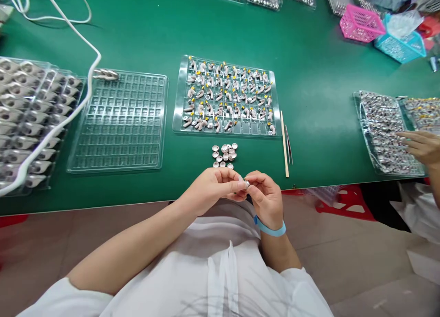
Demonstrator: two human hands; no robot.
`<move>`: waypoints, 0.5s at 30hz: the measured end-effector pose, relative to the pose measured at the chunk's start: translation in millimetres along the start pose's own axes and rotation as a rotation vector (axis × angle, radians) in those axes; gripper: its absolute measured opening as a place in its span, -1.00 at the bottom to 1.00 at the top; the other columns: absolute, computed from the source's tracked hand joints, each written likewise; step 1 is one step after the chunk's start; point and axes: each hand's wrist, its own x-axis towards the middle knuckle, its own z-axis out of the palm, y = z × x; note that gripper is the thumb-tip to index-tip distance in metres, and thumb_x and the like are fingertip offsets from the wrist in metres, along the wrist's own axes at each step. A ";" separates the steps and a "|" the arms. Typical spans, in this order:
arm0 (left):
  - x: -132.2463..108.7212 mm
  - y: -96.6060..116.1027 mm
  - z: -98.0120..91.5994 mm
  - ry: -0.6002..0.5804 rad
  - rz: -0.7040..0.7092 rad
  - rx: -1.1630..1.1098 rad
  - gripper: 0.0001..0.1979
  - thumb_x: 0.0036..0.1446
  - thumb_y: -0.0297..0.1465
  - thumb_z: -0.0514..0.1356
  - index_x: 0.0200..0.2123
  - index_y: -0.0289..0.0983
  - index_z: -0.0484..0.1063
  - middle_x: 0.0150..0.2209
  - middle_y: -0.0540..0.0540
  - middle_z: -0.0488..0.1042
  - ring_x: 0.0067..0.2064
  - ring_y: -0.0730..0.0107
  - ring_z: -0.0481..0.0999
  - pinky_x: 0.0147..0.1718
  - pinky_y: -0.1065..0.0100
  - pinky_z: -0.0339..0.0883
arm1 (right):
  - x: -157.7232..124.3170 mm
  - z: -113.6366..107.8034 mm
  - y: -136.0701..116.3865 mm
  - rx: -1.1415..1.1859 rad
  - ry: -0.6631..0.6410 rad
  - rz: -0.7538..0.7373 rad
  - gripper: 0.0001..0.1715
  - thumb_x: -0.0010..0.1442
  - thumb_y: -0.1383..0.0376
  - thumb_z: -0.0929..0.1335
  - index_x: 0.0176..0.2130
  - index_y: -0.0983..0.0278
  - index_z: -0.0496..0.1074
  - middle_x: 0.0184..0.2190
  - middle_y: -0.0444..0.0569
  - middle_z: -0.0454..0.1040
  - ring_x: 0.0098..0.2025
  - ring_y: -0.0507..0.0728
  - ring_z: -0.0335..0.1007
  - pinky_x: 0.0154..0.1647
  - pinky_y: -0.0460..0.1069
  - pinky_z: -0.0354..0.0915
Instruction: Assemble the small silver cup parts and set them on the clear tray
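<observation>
At the table's front edge, my left hand (223,187) and my right hand (266,195) meet, fingertips pinched together. Between them is a small part, a pale hooked piece with a shiny round metal cap (247,183); the fingers cover most of it. A light blue band is round my right wrist. Just beyond my left hand lies a loose pile of small round metal caps (225,155). Behind the pile sits a clear plastic tray (178,110) filled with rows of small pale curved parts with yellow tips; a few pockets in its front row hold nothing.
A wooden stick (285,145) and tweezers (288,145) lie right of the tray. Leftward are a clear pocketed tray (117,124), stacked trays of grey parts (20,124) and a white cable (92,69). At right, a co-worker's hand (422,146) reaches over another filled tray (381,129). Baskets (362,23) stand far right.
</observation>
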 end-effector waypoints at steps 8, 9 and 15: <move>-1.3 0.3 1.7 0.027 -0.016 -0.023 -0.74 -0.01 -0.30 0.45 -0.41 -0.39 0.52 -0.46 -0.07 0.56 -0.36 0.42 0.58 -0.33 0.44 0.46 | -0.2 -0.5 1.2 0.017 0.015 0.000 -0.86 0.16 0.30 0.46 -0.21 0.15 0.55 -0.28 -0.10 0.48 -0.34 0.03 0.41 -0.37 -0.08 0.44; -1.1 0.2 2.2 0.035 -0.019 -0.028 -0.73 -0.01 -0.30 0.45 -0.41 -0.39 0.52 -0.46 -0.08 0.56 -0.36 0.41 0.58 -0.33 0.43 0.46 | -0.1 -0.2 1.8 0.034 0.021 0.003 -0.86 0.16 0.29 0.47 -0.21 0.15 0.55 -0.28 -0.10 0.48 -0.35 0.03 0.41 -0.37 -0.08 0.43; 0.7 -0.2 5.5 0.064 -0.040 -0.062 -0.72 -0.05 -0.30 0.46 -0.42 -0.39 0.52 -0.48 -0.08 0.55 -0.39 0.38 0.58 -0.35 0.40 0.47 | 1.1 5.6 2.6 0.159 0.063 0.022 -0.87 0.13 0.27 0.48 -0.24 0.17 0.57 -0.33 -0.12 0.46 -0.39 0.00 0.39 -0.41 -0.11 0.41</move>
